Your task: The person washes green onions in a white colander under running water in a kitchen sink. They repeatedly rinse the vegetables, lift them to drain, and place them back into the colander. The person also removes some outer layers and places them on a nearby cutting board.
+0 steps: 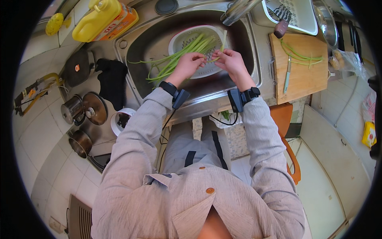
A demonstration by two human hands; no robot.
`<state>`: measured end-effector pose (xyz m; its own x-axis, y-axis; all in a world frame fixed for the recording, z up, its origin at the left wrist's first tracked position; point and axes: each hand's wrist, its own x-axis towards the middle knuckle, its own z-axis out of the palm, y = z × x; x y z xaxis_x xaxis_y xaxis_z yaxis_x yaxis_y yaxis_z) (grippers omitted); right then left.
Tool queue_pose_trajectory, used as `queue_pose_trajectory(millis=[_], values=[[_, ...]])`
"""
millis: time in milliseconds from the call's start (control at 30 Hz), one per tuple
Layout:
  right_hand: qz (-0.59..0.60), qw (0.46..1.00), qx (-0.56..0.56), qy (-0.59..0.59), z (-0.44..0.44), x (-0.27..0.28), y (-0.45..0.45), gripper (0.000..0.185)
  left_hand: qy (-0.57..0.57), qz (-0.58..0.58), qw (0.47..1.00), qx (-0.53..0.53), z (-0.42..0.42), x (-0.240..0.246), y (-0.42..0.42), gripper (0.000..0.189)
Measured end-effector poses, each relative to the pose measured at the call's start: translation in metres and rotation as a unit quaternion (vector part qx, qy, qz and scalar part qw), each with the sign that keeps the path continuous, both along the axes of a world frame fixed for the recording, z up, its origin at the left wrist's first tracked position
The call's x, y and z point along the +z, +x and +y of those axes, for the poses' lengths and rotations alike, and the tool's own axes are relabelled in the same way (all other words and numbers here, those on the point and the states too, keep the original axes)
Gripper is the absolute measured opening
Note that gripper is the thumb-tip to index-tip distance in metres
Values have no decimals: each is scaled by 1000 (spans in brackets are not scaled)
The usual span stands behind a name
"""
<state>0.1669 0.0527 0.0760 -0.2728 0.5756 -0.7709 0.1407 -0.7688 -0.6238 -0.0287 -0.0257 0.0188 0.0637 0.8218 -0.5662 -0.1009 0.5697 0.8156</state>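
Over the sink, my right hand (232,63) grips a thin green stalk (224,38), whose upper part sticks up past the fingers. My left hand (189,65) is beside it, thumb and fingertips pinched at the stalk's lower end; the exact contact is too small to make out. Below both hands a white plastic colander (206,73) with a red rim sits in the stainless steel sink (143,41). A bundle of long green stalks (191,47), probably celery, lies across the colander and hangs over its left side.
To the right, a wooden cutting board (301,80) bears a knife (287,74) and a few green stalks (301,56). The faucet (238,13) juts over the sink's back edge. A yellow jug (104,21), black cloth (112,80) and white bowl (115,123) stand left. An orange chair (282,119) is at right.
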Motion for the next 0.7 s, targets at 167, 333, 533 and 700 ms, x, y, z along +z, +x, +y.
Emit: queue_pose_trajectory(millis=[167, 333, 533, 700], values=[[47, 999, -14, 7, -15, 34, 0, 24, -24, -32, 998, 48, 7, 45, -6, 24], [58, 994, -37, 81, -30, 52, -6, 22, 17, -62, 996, 65, 17, 85, 0, 26], [45, 986, -29, 159, -35, 54, -9, 21, 78, -44, 993, 75, 21, 100, 10, 23], [35, 980, -30, 194, -37, 42, -13, 21, 117, -42, 989, 78, 19, 91, 18, 21]])
